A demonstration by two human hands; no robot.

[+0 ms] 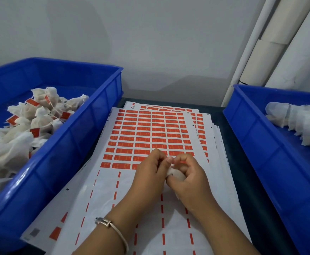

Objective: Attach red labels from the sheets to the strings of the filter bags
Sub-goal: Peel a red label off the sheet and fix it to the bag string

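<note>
Here we have both hands together over the near middle of the top label sheet (150,133), fingertips meeting. Our left hand (151,170) curls in from the left and our right hand (187,173) from the right, and between them they pinch a small white filter bag (172,173) with a sliver of red label (182,162) at the right fingertips. The string itself is too fine for us to make out, so we cannot tell whether the label is already folded round it.

What the coming move turns on, in our judgement, is that the bag sits right between the two hands, equally close to each, with the label edge lying roughly left to right. The left blue crate (88,126), holding labelled bags, lies to our left, nearer the left hand. The right blue crate (246,129), with unlabelled bags, lies to the right.

By count: two crates, one bag in hand, two hands. The sheets are a fanned stack, their number unclear. Roughly fourteen full rows of red labels remain on the top sheet. The nearer rows are peeled.
</note>
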